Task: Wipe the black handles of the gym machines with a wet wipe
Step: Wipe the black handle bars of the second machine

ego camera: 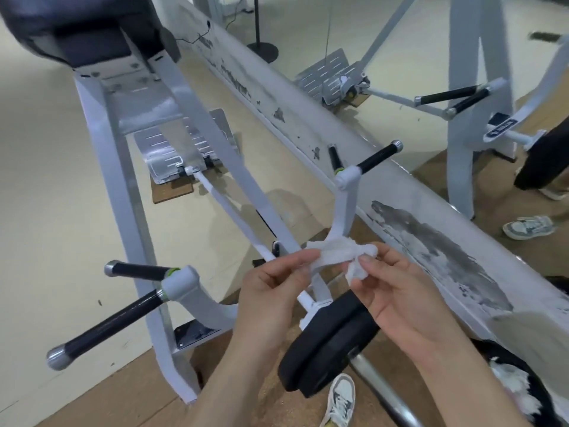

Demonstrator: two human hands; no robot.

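Looking down from the head camera, I see both hands raised in front of the machine, a crumpled white wet wipe (335, 252) stretched between them. The left hand (271, 291) has its fingers curled, and its grip is closed on the wipe's left end between thumb and forefinger. The right hand (397, 297) pinches the right end the same way, thumbnail facing me, with a loose tail of the wipe hanging below the thumb. The wipe is held in the air, apart from every handle.

To the near left, a long black handle with a grey end cap (114, 323) and a shorter black handle (140, 270) stick out from the white steel machine frame (123, 180). Farther right, another black handle (376, 157) stands on a curved white arm, whose lower end is hidden behind the wipe. A black padded roller (326, 340) sits below the hands, partly covered by them.

Both forearms are cut off by the bottom edge, and a dark seat pad (77, 29) by the top. Under the wipe I cannot make out how the remaining fingertips lie. A grey-and-white sneaker (340, 402) shows on the brown floor.
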